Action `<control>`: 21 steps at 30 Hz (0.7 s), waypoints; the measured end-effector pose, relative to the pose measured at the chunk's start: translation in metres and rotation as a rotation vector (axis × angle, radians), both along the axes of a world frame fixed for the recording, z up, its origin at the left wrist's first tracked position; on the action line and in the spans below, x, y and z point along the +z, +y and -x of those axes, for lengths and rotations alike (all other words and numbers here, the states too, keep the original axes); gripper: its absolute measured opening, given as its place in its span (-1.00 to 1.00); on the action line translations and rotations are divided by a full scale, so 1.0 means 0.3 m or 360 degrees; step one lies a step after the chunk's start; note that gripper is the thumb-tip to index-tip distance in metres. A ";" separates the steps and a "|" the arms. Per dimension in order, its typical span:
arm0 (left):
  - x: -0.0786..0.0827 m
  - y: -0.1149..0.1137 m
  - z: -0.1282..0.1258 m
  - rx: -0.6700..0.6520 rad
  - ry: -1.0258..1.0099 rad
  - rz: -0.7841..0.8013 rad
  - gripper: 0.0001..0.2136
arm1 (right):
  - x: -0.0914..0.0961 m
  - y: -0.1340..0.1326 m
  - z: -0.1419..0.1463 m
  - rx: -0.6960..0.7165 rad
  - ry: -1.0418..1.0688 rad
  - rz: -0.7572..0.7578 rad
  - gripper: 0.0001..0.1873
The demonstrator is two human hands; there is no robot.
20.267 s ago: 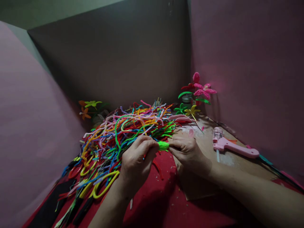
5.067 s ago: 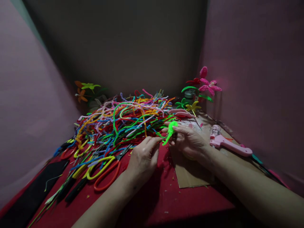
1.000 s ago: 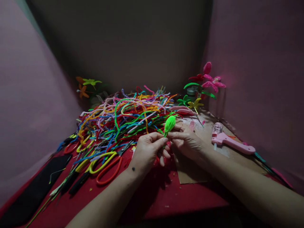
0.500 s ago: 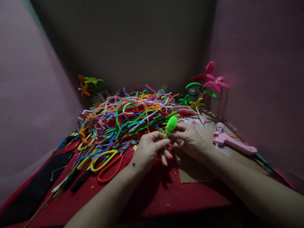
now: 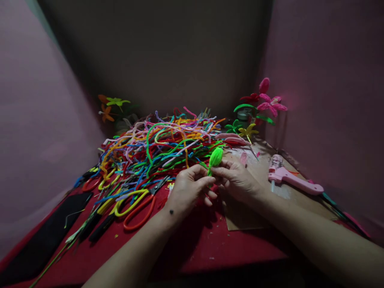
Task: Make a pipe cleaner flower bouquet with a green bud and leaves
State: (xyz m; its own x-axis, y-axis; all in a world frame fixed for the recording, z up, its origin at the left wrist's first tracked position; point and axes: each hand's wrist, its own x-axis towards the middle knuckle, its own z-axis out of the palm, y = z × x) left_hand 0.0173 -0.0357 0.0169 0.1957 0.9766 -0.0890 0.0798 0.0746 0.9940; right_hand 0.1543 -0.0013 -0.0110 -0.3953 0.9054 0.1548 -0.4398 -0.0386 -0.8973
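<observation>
A bright green coiled pipe-cleaner piece (image 5: 215, 157), shaped like a leaf or petal, stands upright between my two hands. My left hand (image 5: 189, 191) pinches its lower stem with thumb and forefinger. My right hand (image 5: 237, 180) pinches the same stem from the right, fingers closed. Both hands hover just in front of a big tangled heap of coloured pipe cleaners (image 5: 156, 148) on the red cloth (image 5: 192, 248).
Scissors with yellow and orange handles (image 5: 136, 204) lie left of my left hand. A pink glue gun (image 5: 292, 181) rests on a cardboard sheet (image 5: 240, 216) at the right. Finished pipe-cleaner flowers stand at the back right (image 5: 264, 102) and back left (image 5: 112, 106). Pink walls enclose the area.
The green piece went from lying sideways between my hands to standing upright. Over the last second both hands have stayed on its stem with only small finger shifts.
</observation>
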 end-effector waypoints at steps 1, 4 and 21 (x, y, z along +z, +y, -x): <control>0.001 0.002 0.001 -0.0013 -0.0003 0.0018 -0.88 | 0.002 -0.002 0.002 -0.0013 0.0013 -0.0004 -0.82; -0.005 0.007 0.003 0.0017 0.0117 -0.0086 -0.88 | 0.002 -0.004 0.008 -0.0083 0.0034 0.0012 -0.80; -0.029 -0.005 0.012 0.0158 0.0825 -0.0964 -0.83 | -0.023 -0.013 0.011 -0.0138 0.0076 0.0135 -0.89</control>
State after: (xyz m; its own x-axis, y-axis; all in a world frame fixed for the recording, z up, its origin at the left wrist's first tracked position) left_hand 0.0136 -0.0370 0.0082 0.1842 0.8951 0.4061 0.5639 -0.4346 0.7022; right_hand 0.1511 -0.0051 -0.0178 -0.3088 0.9465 0.0933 -0.4871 -0.0732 -0.8703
